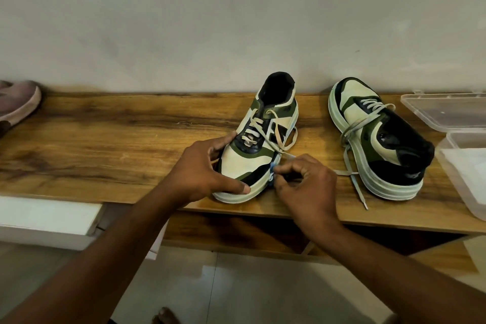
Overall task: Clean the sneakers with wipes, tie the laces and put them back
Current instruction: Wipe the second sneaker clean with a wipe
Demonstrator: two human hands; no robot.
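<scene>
Two cream, green and black sneakers stand on a wooden shelf (118, 139). The left sneaker (259, 160) points its toe toward me, laces loose. My left hand (207, 171) grips its toe from the left side, thumb on the upper and fingers along the sole. My right hand (305, 184) presses a small bluish-white wipe (272, 168) against the shoe's right side near the toe. The right sneaker (378, 139) stands apart with its heel toward me and its untied laces trailing over the shelf.
A clear plastic box (465, 181) holding white wipes sits at the shelf's right end, its lid (447, 110) lying behind it. A pinkish shoe (18, 102) rests at the far left. A white ledge (47, 218) and tiled floor lie below the shelf.
</scene>
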